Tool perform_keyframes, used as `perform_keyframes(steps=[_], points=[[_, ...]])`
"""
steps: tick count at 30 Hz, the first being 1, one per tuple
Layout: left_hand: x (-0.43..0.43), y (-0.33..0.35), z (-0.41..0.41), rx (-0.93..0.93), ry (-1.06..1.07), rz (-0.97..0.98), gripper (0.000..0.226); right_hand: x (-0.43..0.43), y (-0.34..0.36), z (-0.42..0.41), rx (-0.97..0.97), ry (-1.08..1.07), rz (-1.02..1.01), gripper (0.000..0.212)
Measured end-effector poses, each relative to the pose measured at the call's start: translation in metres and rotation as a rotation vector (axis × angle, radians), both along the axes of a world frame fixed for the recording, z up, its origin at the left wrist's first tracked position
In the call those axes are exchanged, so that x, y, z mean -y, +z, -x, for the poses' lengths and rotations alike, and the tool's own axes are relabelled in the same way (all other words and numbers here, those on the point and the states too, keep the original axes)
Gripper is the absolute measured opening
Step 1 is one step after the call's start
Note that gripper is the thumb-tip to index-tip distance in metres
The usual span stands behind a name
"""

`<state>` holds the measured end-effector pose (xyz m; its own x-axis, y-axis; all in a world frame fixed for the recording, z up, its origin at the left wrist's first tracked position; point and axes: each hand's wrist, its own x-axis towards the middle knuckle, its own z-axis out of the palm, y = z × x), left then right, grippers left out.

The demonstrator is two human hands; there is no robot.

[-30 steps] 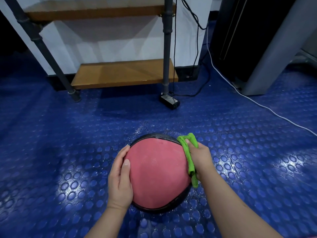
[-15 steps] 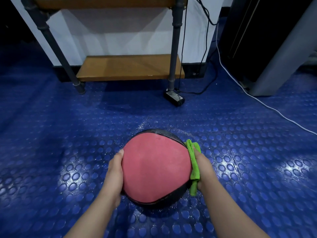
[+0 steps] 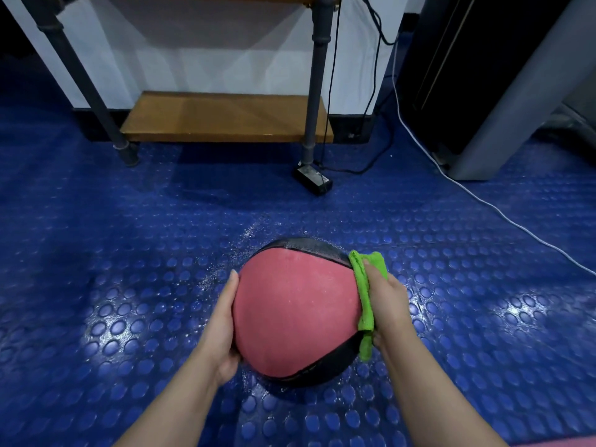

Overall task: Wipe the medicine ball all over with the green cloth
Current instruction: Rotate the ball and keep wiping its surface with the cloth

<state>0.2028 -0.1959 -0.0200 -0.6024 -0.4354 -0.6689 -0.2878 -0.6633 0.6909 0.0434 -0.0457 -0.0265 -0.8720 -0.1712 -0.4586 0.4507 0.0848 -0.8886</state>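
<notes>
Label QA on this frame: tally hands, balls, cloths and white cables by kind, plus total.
hands: 2 (left hand, right hand)
medicine ball: 1
green cloth: 1
white cable: 1
Total: 5

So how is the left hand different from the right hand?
The left hand touches the medicine ball bare; the right hand has the green cloth under it. The left hand is on the ball's left side, the right hand on its right. Both lie flat against it.
</notes>
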Motion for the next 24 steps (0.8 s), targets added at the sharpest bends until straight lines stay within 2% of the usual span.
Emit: perform_keyframes(steps=[2,4,7,9,11,17,18,21,22,24], points=[[0.006,0.002,0.002,0.059,-0.053,0.009,0.064,-0.001,0.000,-0.002,0.000,-0.029,-0.013,0.025],[0.012,0.005,0.003,0.154,-0.061,0.102,0.059,0.000,0.000,-0.005,-0.009,-0.041,-0.003,0.025],[0.010,0.012,0.013,0.175,0.051,0.492,0.049,0.005,0.003,-0.010,-0.070,-0.021,-0.054,0.030],[-0.002,0.020,0.020,0.170,0.027,0.762,0.049,0.010,0.007,-0.014,-0.137,-0.002,-0.108,0.035],[-0.012,0.022,0.023,0.229,0.008,0.893,0.051,0.015,0.010,-0.018,-0.211,0.019,-0.157,0.036],[-0.014,0.021,0.027,0.340,0.003,0.973,0.058,0.028,0.033,-0.044,-0.483,0.118,-0.161,0.033],[-0.012,0.021,0.028,0.351,0.001,0.972,0.058,0.030,0.032,-0.048,-0.552,0.171,-0.195,0.037],[-0.003,0.021,0.032,0.369,0.004,0.960,0.058,0.033,0.025,-0.050,-0.740,0.378,-0.440,0.066],[0.000,0.021,0.033,0.363,0.006,0.954,0.058,0.032,0.027,-0.048,-0.744,0.398,-0.451,0.065],[0.003,0.020,0.033,0.346,0.008,0.943,0.056,0.030,0.033,-0.045,-0.694,0.402,-0.357,0.046]])
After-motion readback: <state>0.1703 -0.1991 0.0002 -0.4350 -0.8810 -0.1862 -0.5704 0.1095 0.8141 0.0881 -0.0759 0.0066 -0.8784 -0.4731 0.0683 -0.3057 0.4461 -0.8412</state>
